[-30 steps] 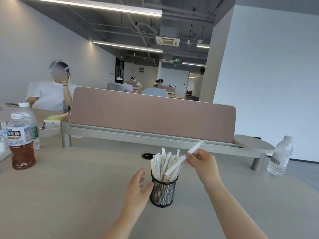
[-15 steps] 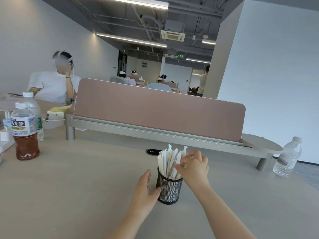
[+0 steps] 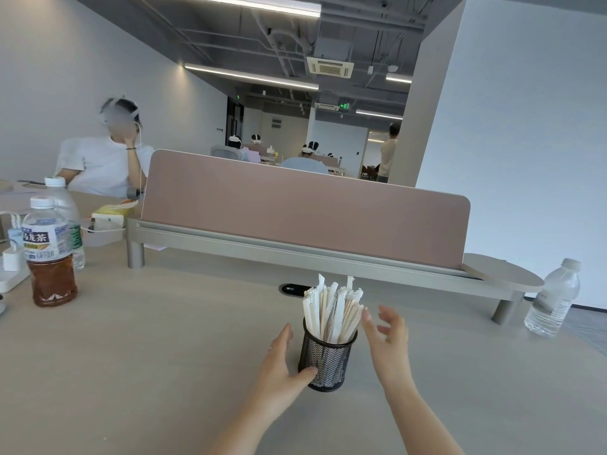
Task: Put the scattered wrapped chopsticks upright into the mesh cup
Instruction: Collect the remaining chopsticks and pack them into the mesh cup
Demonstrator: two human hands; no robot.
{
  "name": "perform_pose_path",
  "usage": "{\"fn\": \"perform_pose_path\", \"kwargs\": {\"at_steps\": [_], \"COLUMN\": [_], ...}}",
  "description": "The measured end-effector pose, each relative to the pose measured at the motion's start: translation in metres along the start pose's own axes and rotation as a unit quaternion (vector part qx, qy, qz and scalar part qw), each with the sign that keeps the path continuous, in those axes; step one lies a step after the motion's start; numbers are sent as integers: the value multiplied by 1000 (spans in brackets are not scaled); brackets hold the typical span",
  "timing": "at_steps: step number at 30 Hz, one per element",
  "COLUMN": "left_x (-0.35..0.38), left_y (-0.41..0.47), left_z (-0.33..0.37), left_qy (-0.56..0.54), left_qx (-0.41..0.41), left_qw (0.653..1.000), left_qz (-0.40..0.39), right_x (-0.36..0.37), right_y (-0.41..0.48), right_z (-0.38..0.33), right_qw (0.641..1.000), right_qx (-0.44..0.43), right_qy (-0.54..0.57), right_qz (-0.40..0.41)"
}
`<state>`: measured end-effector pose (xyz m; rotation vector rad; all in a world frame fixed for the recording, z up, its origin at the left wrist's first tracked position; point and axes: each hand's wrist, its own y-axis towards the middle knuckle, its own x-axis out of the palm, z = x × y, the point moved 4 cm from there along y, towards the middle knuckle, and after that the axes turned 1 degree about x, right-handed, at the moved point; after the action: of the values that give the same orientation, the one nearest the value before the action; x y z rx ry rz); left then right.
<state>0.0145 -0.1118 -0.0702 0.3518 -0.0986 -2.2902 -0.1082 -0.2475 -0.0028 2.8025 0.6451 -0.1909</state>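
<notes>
A black mesh cup (image 3: 326, 359) stands on the beige table (image 3: 147, 356), packed with several paper-wrapped chopsticks (image 3: 331, 310) that stand upright and fan slightly. My left hand (image 3: 282, 366) rests against the cup's left side, thumb touching the mesh near its base, fingers spread. Just right of the chopstick tops, my right hand (image 3: 387, 336) hovers with its fingers apart and nothing in it. I see no loose chopsticks lying on the table.
A brown tea bottle (image 3: 49, 254) and a clear water bottle (image 3: 67, 218) stand at the left by a white charger. A pink divider (image 3: 305, 221) on a grey shelf spans the back. Another water bottle (image 3: 555, 297) stands far right. A seated person is at the back left.
My right hand pushed a wrapped chopstick down into the cup, then let go and drew back to the right with fingers apart. The left hand stayed against the cup.
</notes>
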Motion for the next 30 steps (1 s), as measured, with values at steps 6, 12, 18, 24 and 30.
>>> {"fn": "perform_pose_path", "kwargs": {"at_steps": [6, 12, 18, 24, 30], "left_x": [8, 6, 0, 2, 9], "left_y": [3, 14, 14, -2, -19], "left_z": [9, 4, 0, 8, 10], "left_qy": [-72, -102, -65, -81, -85], "left_qx": [34, 33, 29, 35, 48], "left_qw": [992, 989, 994, 990, 990], "left_qz": [-94, -100, -81, -109, -106], "right_x": [11, 15, 12, 9, -6], "right_y": [-19, -18, -17, -30, -51], "right_z": [50, 50, 57, 58, 61], "right_qw": [964, 954, 960, 954, 969], "right_qx": [27, -22, -9, -2, -16], "right_qy": [79, 52, 45, 60, 45], "right_qz": [-253, -293, -276, -295, -244]}}
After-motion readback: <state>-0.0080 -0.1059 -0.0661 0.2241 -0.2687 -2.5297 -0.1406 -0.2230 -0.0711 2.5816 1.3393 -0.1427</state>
